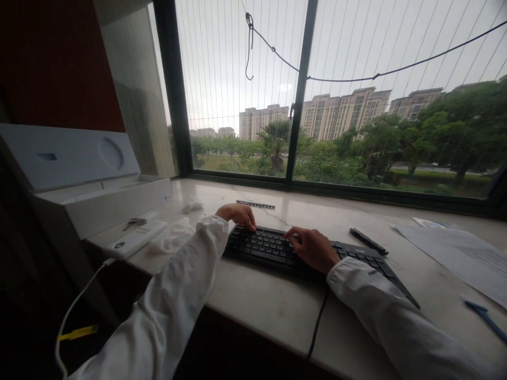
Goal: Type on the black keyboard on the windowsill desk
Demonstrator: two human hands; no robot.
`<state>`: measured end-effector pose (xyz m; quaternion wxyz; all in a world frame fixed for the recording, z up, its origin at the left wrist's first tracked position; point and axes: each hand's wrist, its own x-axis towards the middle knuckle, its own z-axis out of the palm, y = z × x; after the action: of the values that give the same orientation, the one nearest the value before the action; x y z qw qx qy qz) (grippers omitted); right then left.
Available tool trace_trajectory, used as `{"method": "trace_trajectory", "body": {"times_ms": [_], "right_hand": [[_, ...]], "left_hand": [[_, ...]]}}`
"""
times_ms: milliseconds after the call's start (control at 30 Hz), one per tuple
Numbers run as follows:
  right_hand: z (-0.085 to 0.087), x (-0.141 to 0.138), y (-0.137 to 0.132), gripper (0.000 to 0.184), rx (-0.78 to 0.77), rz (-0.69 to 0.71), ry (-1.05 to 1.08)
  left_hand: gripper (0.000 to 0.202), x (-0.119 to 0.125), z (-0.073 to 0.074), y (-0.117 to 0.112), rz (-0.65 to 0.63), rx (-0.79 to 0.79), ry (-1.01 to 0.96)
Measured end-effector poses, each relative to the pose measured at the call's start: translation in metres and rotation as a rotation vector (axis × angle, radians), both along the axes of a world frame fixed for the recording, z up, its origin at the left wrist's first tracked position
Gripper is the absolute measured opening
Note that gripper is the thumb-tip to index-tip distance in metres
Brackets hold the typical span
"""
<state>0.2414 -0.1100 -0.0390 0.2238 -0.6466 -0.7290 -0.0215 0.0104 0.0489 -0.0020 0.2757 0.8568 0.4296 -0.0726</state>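
the left hand point(240, 215) is bent downward onto the black computer keyboard point(267, 244). the right hand point(312, 247) is angled across it. both are half-curled, unclenched.

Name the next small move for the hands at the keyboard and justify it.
Probably press a key with the right hand: it is bent over the black keyboard, while the left hand is near the keyboard's far edge.
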Motion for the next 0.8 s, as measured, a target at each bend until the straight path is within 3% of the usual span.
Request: {"method": "trace_trajectory", "body": {"times_ms": [233, 367, 600, 800], "right_hand": [[-0.002, 0.001, 0.001, 0.025, 0.015, 0.005, 0.007], [-0.001, 0.001, 0.001, 0.026, 0.008, 0.005, 0.005], [-0.001, 0.001, 0.0, 0.026, 0.013, 0.006, 0.015], [-0.002, 0.002, 0.002, 0.025, 0.02, 0.014, 0.005]], "left_hand": [[0.04, 0.009, 0.01, -0.016, -0.058, 0.046, 0.033], [0.038, 0.01, 0.008, -0.014, -0.088, 0.06, 0.018], [0.032, 0.006, 0.004, -0.006, -0.18, -0.078, -0.089], [0.021, 0.01, 0.011, -0.021, -0.12, -0.019, -0.024]]}}
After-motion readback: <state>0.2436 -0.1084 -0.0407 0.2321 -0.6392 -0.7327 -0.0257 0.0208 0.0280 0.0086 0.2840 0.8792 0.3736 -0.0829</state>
